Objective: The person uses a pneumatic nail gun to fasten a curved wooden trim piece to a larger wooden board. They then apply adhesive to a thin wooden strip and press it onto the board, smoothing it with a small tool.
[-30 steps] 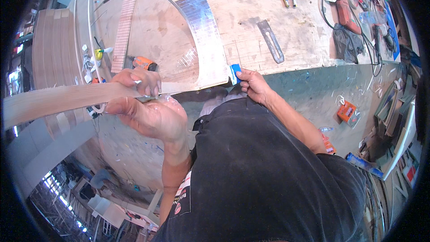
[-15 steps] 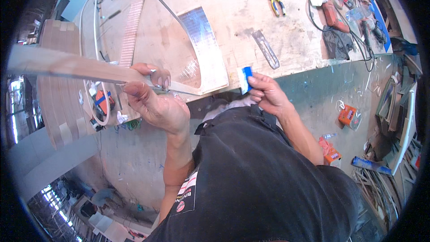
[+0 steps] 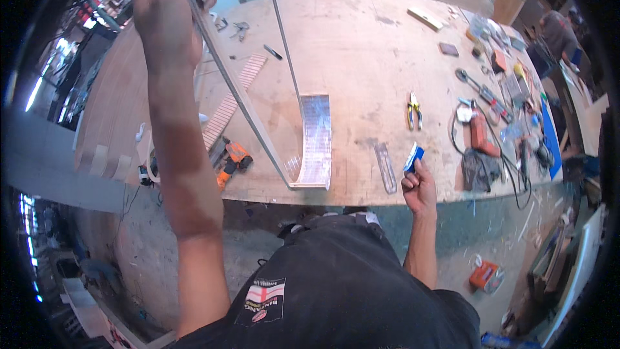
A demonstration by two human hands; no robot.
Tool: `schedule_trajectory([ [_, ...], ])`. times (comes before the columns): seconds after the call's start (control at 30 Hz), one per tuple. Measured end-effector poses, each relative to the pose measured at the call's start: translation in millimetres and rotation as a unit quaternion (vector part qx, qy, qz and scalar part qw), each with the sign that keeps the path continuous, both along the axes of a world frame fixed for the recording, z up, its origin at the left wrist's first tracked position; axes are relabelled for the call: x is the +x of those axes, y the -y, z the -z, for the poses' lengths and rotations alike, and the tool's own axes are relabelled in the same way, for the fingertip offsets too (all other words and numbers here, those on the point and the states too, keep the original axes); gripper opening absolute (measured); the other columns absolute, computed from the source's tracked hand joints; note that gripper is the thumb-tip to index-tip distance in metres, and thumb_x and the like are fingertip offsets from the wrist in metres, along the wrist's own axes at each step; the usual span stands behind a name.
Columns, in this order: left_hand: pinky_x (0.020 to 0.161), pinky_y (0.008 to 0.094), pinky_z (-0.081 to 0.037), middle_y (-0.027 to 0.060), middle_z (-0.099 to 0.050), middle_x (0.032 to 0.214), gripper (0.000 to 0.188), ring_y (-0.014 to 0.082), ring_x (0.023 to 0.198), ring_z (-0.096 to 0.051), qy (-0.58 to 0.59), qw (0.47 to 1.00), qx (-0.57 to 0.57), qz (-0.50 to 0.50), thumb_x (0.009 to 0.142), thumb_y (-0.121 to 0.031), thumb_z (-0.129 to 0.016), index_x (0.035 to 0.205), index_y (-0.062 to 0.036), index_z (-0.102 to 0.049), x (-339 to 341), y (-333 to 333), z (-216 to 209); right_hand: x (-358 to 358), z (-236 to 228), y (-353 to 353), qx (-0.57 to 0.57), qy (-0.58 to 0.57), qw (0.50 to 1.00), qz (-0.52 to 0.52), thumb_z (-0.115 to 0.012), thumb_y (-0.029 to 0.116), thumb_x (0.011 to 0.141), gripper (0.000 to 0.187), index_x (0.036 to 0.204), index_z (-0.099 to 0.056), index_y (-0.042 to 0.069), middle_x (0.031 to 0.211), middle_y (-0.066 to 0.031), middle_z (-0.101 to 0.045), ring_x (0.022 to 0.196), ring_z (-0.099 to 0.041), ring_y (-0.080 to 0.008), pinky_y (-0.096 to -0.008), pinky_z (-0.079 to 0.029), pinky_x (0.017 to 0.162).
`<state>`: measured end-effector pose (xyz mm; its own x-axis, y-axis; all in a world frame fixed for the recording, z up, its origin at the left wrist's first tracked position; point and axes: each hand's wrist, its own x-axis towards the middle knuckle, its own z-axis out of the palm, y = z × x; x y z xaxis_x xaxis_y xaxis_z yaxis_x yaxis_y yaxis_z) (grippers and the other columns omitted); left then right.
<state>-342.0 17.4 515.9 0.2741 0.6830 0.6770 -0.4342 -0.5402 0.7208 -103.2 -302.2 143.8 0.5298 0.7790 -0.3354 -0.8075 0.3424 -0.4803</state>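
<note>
Up at the top left, my left hand is closed around the edge of a long, thin-walled wooden piece. Its near end rests close to the table's front edge, where a curved, shiny, ribbed inner face shows. Part of the grip is cut off by the top of the picture. Over the table's front edge, my right hand pinches a small flat blue-and-white piece, perhaps a spreader. Just left of it lies a narrow clear plastic tray-like strip. Yellow-and-black pliers lie farther back.
On the wooden table, an orange cordless drill and a ribbed strip lie left. A corded red power tool, a dark bag and loose tools crowd the right. Another person is at far right.
My left hand has moved up and away along the long wooden piece, which now stands steeper. My right hand, still pinching the blue-and-white piece, is farther right in view. The view has shifted.
</note>
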Motion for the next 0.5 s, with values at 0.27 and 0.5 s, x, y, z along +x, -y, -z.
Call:
schedule_trajectory([
  [0.27,0.048,0.0262,-0.042,0.0027,-0.057,0.075,0.031,0.0104,0.054,-0.051,-0.063,0.984,0.047,-0.162,0.108,-0.031,-0.056,0.113,-0.0006,-0.061,60,-45,-65,51,32,-15,-0.019,-0.016,1.000,-0.019,-0.060,0.016,0.104,0.008,0.112,-0.061,0.016,0.082,0.0079,-0.056,0.056,-0.040,-0.0031,-0.0197,-0.036,0.050],
  [0.5,0.049,0.0261,-0.046,0.0005,-0.058,0.078,0.029,0.0102,0.057,-0.055,-0.120,0.971,0.018,-0.208,0.109,-0.025,-0.054,0.124,-0.0026,-0.060,65,-62,-26,59,79,-43,-0.003,-0.077,0.990,-0.117,-0.063,0.014,0.101,0.015,0.117,-0.062,0.013,0.091,0.0046,-0.062,0.064,-0.050,-0.0062,-0.0218,-0.045,0.056],
])
